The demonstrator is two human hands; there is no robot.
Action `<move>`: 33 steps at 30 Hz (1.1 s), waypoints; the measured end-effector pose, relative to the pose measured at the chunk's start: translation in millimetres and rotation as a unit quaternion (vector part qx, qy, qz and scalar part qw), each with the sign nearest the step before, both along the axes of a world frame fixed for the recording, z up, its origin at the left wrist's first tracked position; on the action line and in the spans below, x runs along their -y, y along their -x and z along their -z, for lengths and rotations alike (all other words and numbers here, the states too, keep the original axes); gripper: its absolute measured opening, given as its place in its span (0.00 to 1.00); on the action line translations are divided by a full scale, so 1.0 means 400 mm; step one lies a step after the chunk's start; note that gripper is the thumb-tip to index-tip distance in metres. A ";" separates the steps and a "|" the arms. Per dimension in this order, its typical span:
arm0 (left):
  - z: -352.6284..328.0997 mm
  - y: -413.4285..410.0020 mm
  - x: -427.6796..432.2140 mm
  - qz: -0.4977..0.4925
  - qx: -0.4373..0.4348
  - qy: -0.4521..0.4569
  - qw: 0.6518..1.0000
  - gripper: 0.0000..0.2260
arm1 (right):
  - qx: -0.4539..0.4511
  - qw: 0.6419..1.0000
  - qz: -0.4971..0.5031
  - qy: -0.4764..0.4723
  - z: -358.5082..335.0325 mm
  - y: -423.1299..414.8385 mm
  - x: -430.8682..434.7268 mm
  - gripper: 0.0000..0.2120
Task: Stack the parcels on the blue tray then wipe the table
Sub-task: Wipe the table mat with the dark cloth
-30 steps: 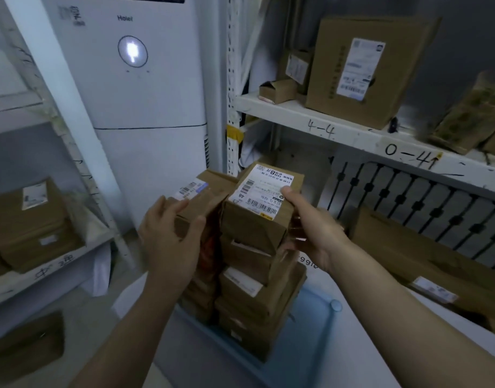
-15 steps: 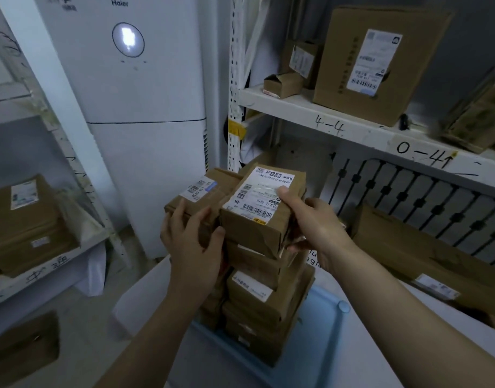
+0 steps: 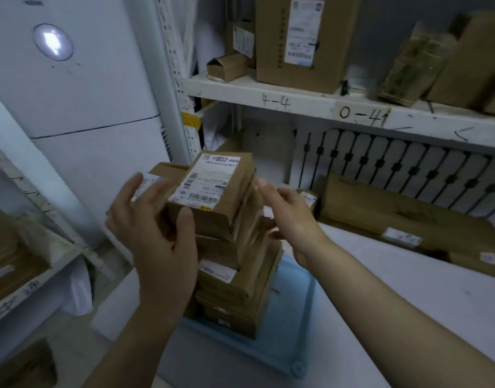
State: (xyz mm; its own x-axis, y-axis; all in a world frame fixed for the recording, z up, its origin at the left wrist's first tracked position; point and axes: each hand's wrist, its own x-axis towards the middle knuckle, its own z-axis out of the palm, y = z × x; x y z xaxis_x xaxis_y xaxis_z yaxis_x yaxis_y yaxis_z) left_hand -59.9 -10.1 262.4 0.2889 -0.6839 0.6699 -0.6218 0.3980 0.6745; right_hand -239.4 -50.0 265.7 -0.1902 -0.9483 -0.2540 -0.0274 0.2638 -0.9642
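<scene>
My left hand (image 3: 156,242) has its fingers (image 3: 134,189) spread wide and nearly straight. The thumb presses the near face of the top parcel (image 3: 212,189), and the others lie flat on the neighbouring parcel (image 3: 168,170) just behind and to its left. I grip nothing. I judge the flat hand is there to brace and square the pile, not to lift. My right hand (image 3: 289,217) is also open, fingers extended beside the right flank of the stack (image 3: 235,278). It is blurred, so I cannot tell whether it touches the cardboard.

The stack stands several parcels high at the far left end of the blue tray (image 3: 292,329), and its upper boxes sit somewhat askew, which is why a hand guards each side. The tray lies on the white worktop (image 3: 394,303). A long flat parcel (image 3: 394,217) and a small one (image 3: 308,198) lie on the worktop towards the back. I take it stacking comes before any wiping, and no cloth is visible.
</scene>
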 end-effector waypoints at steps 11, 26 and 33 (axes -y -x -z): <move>0.205 0.468 -0.161 0.354 0.187 -0.157 0.903 0.16 | 0.051 0.973 0.204 -0.092 0.246 0.387 -0.307 0.29; 0.688 0.827 -0.312 0.429 0.399 -0.440 0.680 0.33 | -0.265 0.714 0.540 -0.358 0.699 0.749 -0.965 0.40; 0.748 0.900 -0.302 0.413 0.436 -0.388 0.699 0.33 | -0.200 0.668 0.582 -0.419 0.808 0.893 -0.991 0.43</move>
State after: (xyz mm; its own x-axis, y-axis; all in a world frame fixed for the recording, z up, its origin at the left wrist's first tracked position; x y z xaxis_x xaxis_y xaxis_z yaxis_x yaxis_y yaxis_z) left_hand -419.8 110.6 -36.8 -0.7059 -0.6320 -0.3200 -0.7057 0.5884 0.3947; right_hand -596.5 346.6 -57.4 -0.8857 0.3444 -0.3113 0.4558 0.7726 -0.4420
